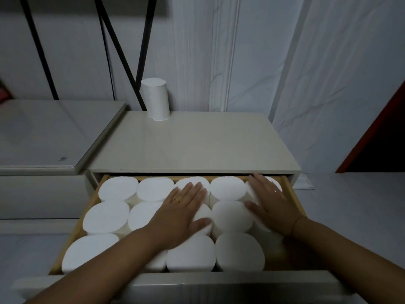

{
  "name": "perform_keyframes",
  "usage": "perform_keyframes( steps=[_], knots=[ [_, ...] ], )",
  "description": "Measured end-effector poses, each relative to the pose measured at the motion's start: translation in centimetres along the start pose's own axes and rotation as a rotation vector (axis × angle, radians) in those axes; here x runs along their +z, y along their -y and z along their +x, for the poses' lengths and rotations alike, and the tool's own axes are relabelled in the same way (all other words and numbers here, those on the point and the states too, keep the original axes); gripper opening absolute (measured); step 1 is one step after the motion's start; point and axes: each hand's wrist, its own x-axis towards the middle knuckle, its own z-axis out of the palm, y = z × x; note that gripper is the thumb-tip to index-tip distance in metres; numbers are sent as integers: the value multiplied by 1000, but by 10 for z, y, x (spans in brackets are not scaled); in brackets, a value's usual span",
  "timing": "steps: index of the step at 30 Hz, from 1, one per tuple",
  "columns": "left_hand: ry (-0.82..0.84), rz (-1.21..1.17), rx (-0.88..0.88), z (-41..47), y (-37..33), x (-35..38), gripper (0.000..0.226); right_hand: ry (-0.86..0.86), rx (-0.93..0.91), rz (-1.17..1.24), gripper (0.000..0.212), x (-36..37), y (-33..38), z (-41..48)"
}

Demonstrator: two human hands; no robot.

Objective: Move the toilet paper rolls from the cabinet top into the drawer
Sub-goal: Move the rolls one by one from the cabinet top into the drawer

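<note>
White rolls (pixel 118 189) upright in drawer (pixel 197 286)

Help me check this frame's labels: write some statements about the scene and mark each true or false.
1. A lone roll stands on the cabinet top. True.
2. The drawer is shut. False: the drawer is pulled open, with packed rolls upright inside.
3. The left hand and right hand lie flat on packed rolls. True.
4. The left hand holds the lone roll. False: neither hand touches it.
</note>
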Motion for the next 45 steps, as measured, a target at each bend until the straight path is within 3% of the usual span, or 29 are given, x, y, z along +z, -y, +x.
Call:
perform_keyframes(
  steps=[5,9,15,31,45],
  knots=[
    [-71,-61,-129,-3,36,-36,77,-221,8,319,75,-2,52,49],
    [-105,-96,-196,-3,57,-52,85,-267,14,515,74,-11,92,104],
    [-143,-167,-235,3,83,-60,81,-282,20,617,85,-18,137,186],
    [-192,-184,-361,13,137,-56,81,-370,41,671,101,-4,175,381],
    [-201,-191,-339,14,142,-50,73,-475,67,719,98,-17,191,439]
  ],
)
